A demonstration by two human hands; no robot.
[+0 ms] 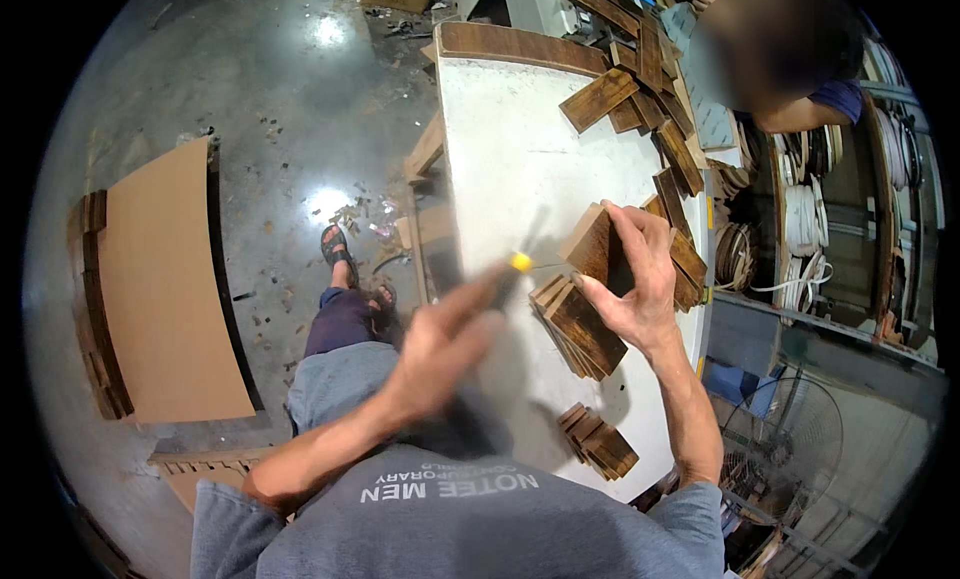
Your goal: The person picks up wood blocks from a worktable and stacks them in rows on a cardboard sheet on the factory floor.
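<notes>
My left hand, smeared by motion, is closed round a hand tool with a yellow collar. A thin grey blurred part sticks out beyond the collar; its exact kind I cannot make out. My right hand grips a dark-stained wooden block between thumb and fingers above the white tabletop. Just below that hand, a fanned stack of flat brown wooden pieces lies on the table. The tool's tip points toward the block, and whether they touch is unclear.
A smaller stack of wooden pieces lies nearer me. More wooden blocks pile along the far right edge, by a co-worker's arm. A long wooden strip edges the far end. A fan stands right; a brown board lies left.
</notes>
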